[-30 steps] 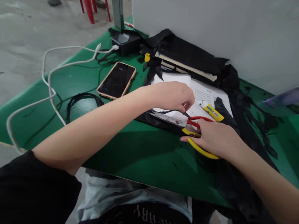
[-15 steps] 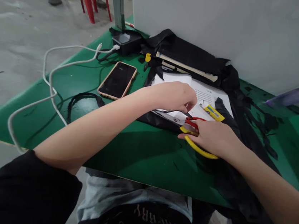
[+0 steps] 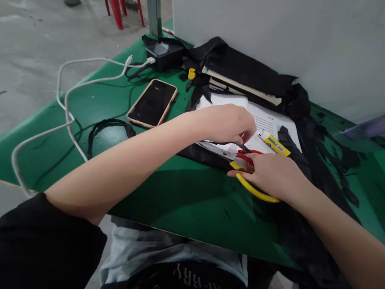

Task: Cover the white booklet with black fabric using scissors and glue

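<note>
My right hand [image 3: 274, 174] is wrapped round scissors [image 3: 255, 189] with one red and one yellow handle, the yellow loop hanging below the palm. Their blades are mostly hidden, low against the paper. Just left of it, my left hand [image 3: 238, 124] is bent down with its fingers pinched on a thin black strip of cloth [image 3: 244, 147], which runs toward the scissors. The left fingertips are partly out of sight. Under both hands lie white printed sheets [image 3: 221, 102] on black cloth [image 3: 200, 156]. A small yellow-and-white packet [image 3: 276, 145] rests on the sheets beyond my right hand.
A phone [image 3: 152, 103], a white cable [image 3: 69, 98] and a black box [image 3: 164, 55] are on the green table [image 3: 172, 198]. Black-covered books [image 3: 246, 69] lie at the back by the grey panel [image 3: 278, 29]. At right is a purple bottle [image 3: 378, 126], with cloth scraps nearby.
My right hand and the scissors have shifted slightly left. My left hand keeps its pinch on the strip and has hardly moved.
</note>
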{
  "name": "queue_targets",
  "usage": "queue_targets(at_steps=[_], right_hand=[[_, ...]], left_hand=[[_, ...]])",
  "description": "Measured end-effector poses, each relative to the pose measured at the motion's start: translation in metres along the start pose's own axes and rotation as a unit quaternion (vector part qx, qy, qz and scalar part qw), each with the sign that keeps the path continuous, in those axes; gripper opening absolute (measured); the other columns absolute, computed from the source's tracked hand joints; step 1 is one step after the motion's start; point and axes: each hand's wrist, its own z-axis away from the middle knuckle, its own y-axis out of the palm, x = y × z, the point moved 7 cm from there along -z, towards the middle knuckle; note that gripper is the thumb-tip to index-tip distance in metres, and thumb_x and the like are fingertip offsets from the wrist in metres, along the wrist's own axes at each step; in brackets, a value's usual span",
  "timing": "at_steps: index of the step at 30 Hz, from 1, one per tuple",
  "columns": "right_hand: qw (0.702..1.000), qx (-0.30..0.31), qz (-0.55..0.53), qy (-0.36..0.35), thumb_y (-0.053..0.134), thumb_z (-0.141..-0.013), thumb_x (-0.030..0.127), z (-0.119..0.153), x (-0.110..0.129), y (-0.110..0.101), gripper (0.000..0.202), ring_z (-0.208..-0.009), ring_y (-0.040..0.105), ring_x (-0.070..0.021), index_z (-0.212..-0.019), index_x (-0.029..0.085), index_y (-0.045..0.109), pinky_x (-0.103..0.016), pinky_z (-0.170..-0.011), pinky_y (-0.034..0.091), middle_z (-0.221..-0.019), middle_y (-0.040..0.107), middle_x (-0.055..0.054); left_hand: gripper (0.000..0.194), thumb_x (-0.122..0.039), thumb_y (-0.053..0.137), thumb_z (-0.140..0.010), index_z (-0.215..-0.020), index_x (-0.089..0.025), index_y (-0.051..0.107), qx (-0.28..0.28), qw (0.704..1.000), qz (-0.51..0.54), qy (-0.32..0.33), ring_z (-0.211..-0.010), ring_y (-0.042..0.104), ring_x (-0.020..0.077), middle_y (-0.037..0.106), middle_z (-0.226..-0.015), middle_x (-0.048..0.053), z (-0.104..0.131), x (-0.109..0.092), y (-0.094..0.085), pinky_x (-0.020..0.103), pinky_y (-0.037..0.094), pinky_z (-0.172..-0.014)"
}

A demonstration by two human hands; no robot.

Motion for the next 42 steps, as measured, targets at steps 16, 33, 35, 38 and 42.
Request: queue_targets(at_steps=[16,33,35,38,42], right_hand=[[1.000,-0.009,0.028,-0.002,0.027,-0.071,0.084,-0.005,0.001,-0.001,0.078,-0.058,0.058,-0.0263,-0.080,0.017,0.066,-0.033,-0.050,0.033,-0.062,0.062,-0.011],[0.983,-0.101,-0.099,0.114,0.046,-0.074,0.070,0.023,-0.049,-0.012,0.051,-0.062,0.058,-0.0235,-0.078,0.021,0.060,-0.033,-0.054,0.036,-0.068,0.063,-0.008],[0.960,-0.130,-0.164,0.188,0.055,-0.071,0.065,0.035,-0.075,-0.011,0.047,-0.068,0.060,-0.0244,-0.088,0.022,0.059,-0.033,-0.056,0.040,-0.078,0.067,-0.010],[0.921,-0.173,-0.198,0.287,0.064,-0.065,0.059,0.053,-0.118,-0.005,0.051,-0.077,0.062,-0.0279,-0.098,0.021,0.058,-0.037,-0.062,0.043,-0.091,0.068,-0.014],[0.894,-0.195,-0.184,0.359,0.058,-0.067,0.063,0.066,-0.173,0.011,0.055,-0.081,0.061,-0.0322,-0.101,0.020,0.059,-0.041,-0.063,0.042,-0.094,0.067,-0.017]], left_hand=[[0.022,-0.020,0.051,-0.080,-0.091,-0.019,0.071,0.003,1.000,-0.004,0.000,-0.082,0.059,0.0167,0.068,-0.093,0.004,-0.001,0.002,0.002,0.026,0.039,-0.069],[0.023,-0.024,0.044,-0.086,-0.095,-0.021,0.064,-0.195,0.959,-0.139,-0.152,-0.085,0.056,0.0189,0.065,-0.096,0.004,0.028,0.042,-0.074,0.032,0.041,-0.079],[0.023,-0.023,0.044,-0.086,-0.095,-0.022,0.065,-0.217,0.946,-0.152,-0.187,-0.087,0.055,0.0196,0.065,-0.099,0.004,0.036,0.056,-0.083,0.033,0.041,-0.082],[0.027,-0.019,0.042,-0.083,-0.096,-0.022,0.066,-0.240,0.928,-0.157,-0.238,-0.092,0.054,0.0218,0.064,-0.098,0.004,0.047,0.079,-0.089,0.036,0.042,-0.086],[0.034,-0.021,0.040,-0.082,-0.105,-0.026,0.065,-0.263,0.911,-0.139,-0.286,-0.102,0.055,0.0234,0.063,-0.109,0.003,0.057,0.109,-0.085,0.038,0.041,-0.093]])
